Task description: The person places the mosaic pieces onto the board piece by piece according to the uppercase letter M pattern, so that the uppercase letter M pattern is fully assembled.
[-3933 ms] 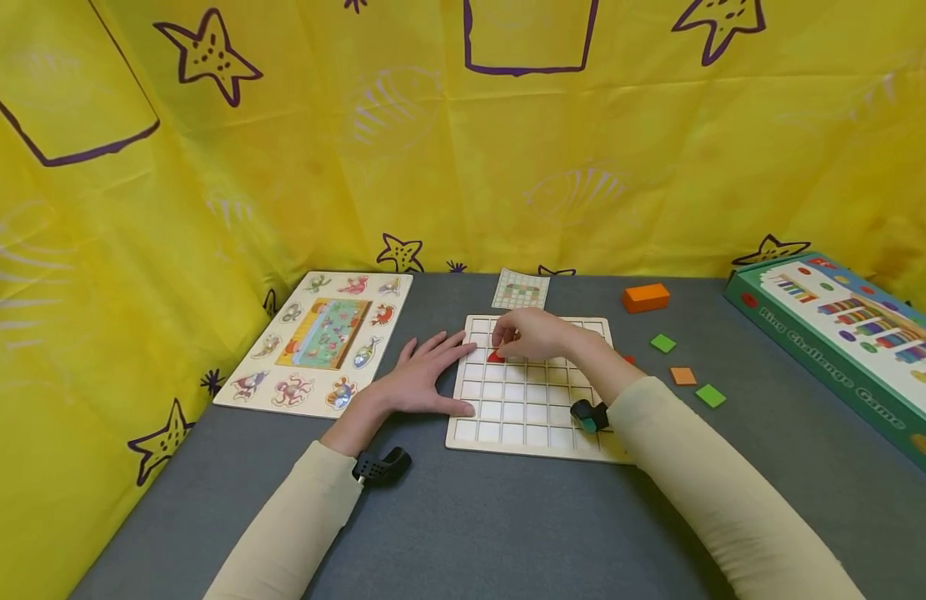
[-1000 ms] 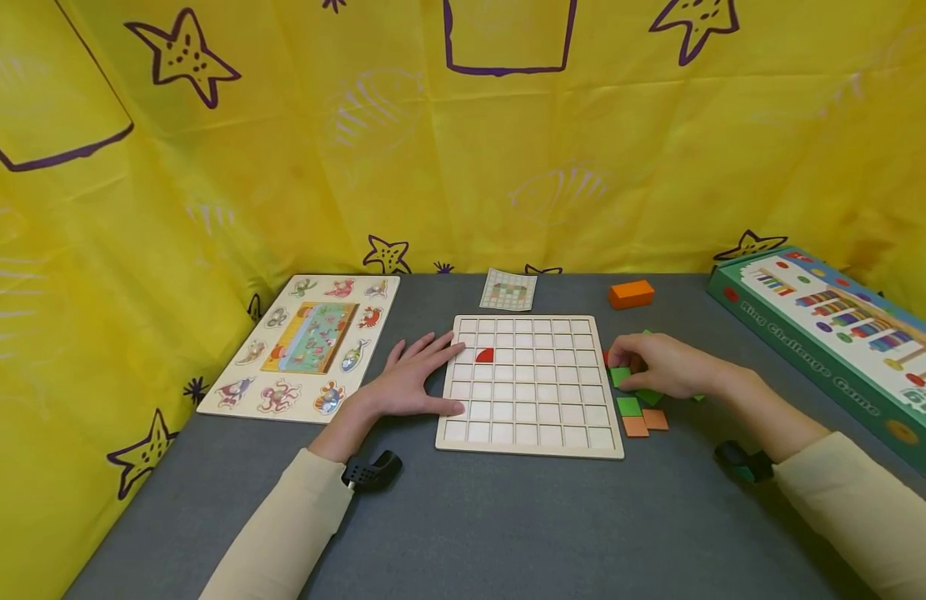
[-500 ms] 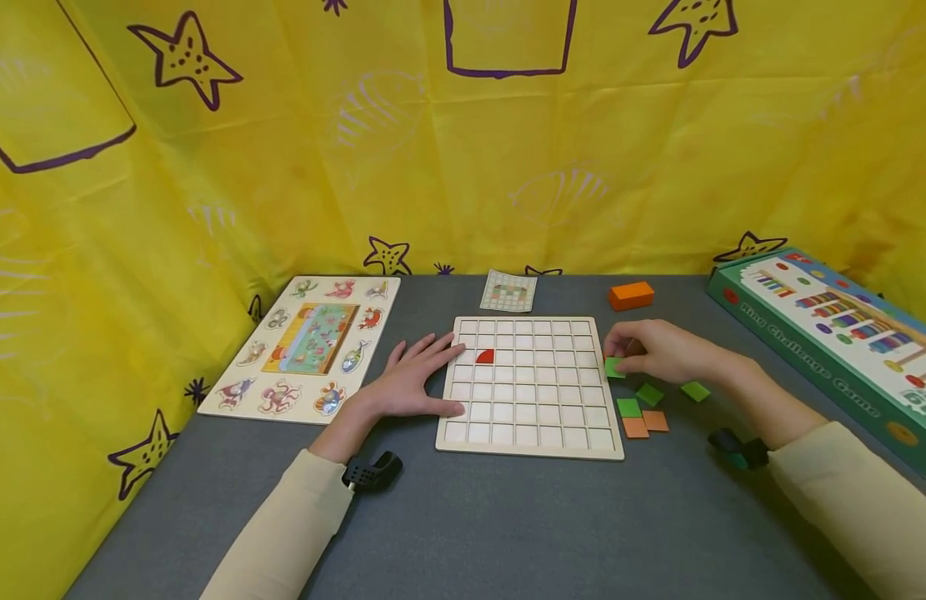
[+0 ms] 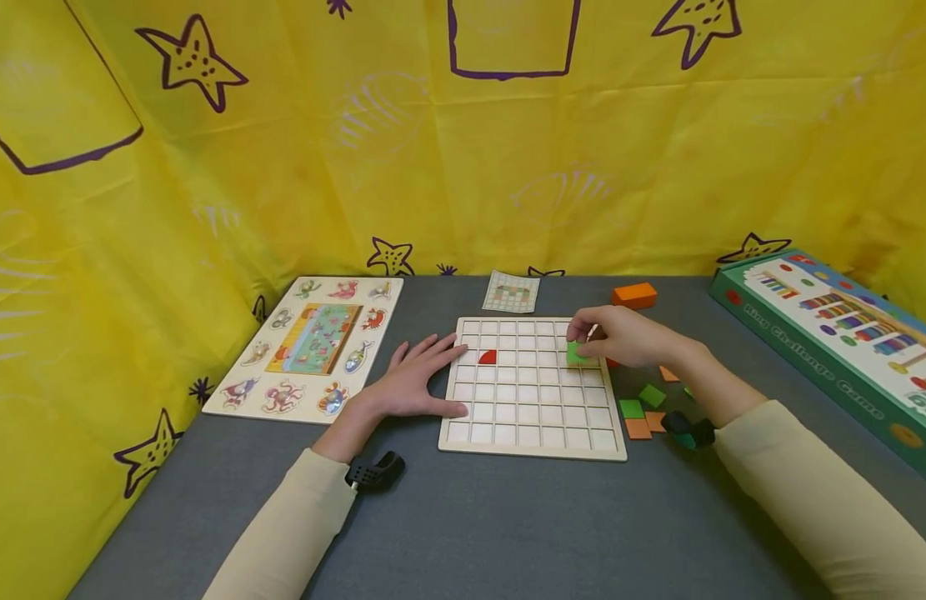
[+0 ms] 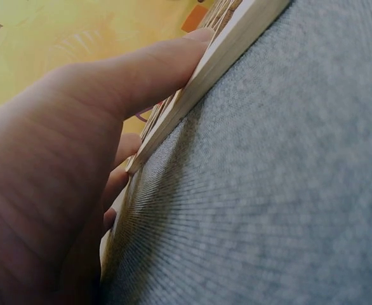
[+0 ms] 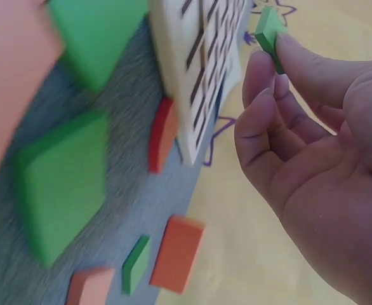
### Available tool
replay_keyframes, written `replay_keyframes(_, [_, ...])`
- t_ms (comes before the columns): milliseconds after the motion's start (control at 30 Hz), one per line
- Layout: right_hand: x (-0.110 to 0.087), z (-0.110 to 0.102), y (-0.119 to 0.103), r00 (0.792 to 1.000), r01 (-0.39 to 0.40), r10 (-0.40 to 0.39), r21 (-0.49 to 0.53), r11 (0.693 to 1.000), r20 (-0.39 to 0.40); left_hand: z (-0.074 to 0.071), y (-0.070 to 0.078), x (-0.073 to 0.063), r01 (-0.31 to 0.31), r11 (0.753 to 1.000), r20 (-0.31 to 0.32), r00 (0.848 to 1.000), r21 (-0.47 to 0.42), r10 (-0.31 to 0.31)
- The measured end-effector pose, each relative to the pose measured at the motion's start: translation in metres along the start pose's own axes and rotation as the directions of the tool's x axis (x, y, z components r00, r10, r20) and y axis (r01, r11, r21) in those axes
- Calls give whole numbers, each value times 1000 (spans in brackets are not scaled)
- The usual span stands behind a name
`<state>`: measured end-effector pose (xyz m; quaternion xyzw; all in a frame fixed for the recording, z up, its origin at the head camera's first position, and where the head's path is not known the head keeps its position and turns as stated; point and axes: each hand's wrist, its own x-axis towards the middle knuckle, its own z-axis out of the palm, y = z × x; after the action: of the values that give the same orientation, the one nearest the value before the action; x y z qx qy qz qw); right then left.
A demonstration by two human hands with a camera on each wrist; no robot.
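A pale wooden grid board (image 4: pixel 533 414) lies mid-table, with one red quarter-circle piece (image 4: pixel 488 357) in a cell toward its upper left. My left hand (image 4: pixel 410 387) rests along the board's left edge, fingers spread; in the left wrist view its thumb (image 5: pixel 160 70) lies on the frame. Between thumb and fingertips my right hand (image 4: pixel 620 336) pinches a green square tile (image 4: pixel 577 356) over the board's right side. The right wrist view shows that tile (image 6: pixel 270 33) held by its edge, above the table. Part of another red piece (image 4: pixel 612 362) shows beside the board's right edge.
Several loose green tiles (image 4: pixel 631 409) and orange tiles (image 4: pixel 638 429) lie right of the board. Behind it are a pattern card (image 4: pixel 511 292) and an orange block (image 4: pixel 634 296). A sea-animal puzzle board (image 4: pixel 241 410) lies left, a green game box (image 4: pixel 815 358) right.
The red quarter-circle has been left in its cell. My right hand went to the loose tiles, took a green one and moved left over the board with it. My left hand has stayed put.
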<state>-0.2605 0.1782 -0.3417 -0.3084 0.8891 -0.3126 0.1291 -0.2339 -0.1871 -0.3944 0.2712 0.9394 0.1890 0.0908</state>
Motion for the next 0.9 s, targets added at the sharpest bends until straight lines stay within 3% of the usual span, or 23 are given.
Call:
replay_keyframes(267, [23,7,-11,1000,21,-21,10,1000,-15,0,1,-1,-1,1000,6,1000,-3,1])
replay_keyframes(900, [63,33,-31,999,22,-23,18,1000,45,-1,-1,-1,-29,999,15,999,15,29])
